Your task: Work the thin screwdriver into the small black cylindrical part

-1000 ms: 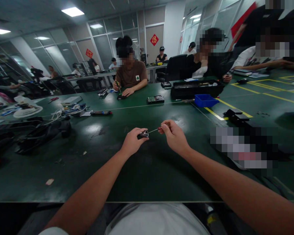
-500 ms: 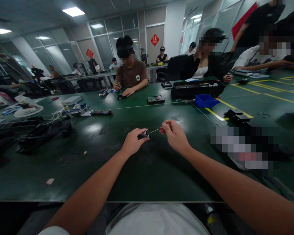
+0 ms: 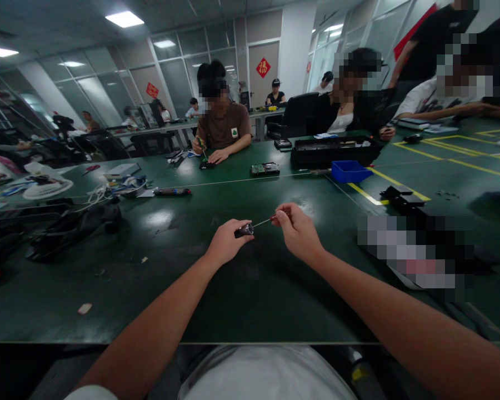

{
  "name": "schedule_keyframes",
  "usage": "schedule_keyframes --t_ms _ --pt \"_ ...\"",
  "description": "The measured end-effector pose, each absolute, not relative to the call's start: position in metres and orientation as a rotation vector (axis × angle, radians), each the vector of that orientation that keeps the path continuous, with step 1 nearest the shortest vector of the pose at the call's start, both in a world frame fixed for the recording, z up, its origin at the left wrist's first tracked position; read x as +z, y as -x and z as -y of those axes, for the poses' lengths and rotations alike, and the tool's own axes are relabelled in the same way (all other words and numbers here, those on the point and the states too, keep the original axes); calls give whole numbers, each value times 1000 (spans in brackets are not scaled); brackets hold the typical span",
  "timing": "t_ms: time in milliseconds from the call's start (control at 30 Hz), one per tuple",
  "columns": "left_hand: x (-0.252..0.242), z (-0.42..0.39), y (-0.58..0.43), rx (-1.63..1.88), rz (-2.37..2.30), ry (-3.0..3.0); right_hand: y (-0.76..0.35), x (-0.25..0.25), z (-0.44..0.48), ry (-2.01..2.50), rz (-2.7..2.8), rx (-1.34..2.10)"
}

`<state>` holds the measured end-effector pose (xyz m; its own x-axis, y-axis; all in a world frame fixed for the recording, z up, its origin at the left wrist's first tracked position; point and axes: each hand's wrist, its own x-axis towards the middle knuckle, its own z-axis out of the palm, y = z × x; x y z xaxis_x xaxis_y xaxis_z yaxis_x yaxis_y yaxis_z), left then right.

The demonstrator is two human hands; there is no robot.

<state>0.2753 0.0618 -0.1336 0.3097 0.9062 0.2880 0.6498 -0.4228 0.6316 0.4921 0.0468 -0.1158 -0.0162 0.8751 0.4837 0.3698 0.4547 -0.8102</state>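
Observation:
My left hand [image 3: 227,242] is closed around a short dark cylinder [image 3: 244,229], whose round, metallic-looking end faces right. In my right hand [image 3: 295,226] is a screwdriver [image 3: 263,222] with a thin metal shaft and a reddish handle, mostly covered by my fingers. The shaft points left and its tip meets the cylinder's end; whether it goes inside I cannot tell. Both hands are held over the green table [image 3: 233,300], near its middle.
Across the table a person [image 3: 224,125] works with a screwdriver. A circuit board unit [image 3: 265,169], a blue tray [image 3: 350,171] and a long black housing [image 3: 337,153] lie ahead. Black parts [image 3: 77,225] are at left; a black bracket [image 3: 404,197] is at right.
Almost nothing differs. The cylinder and the screwdriver shaft appear turned very slightly; both hands stay in the same place.

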Motion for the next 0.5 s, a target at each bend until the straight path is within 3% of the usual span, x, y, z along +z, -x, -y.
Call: schedule_keyframes --t_ms 500 --pt "-135 -64 -274 823 -1446 -2167 -495 -109 -47 1262 1616 468"
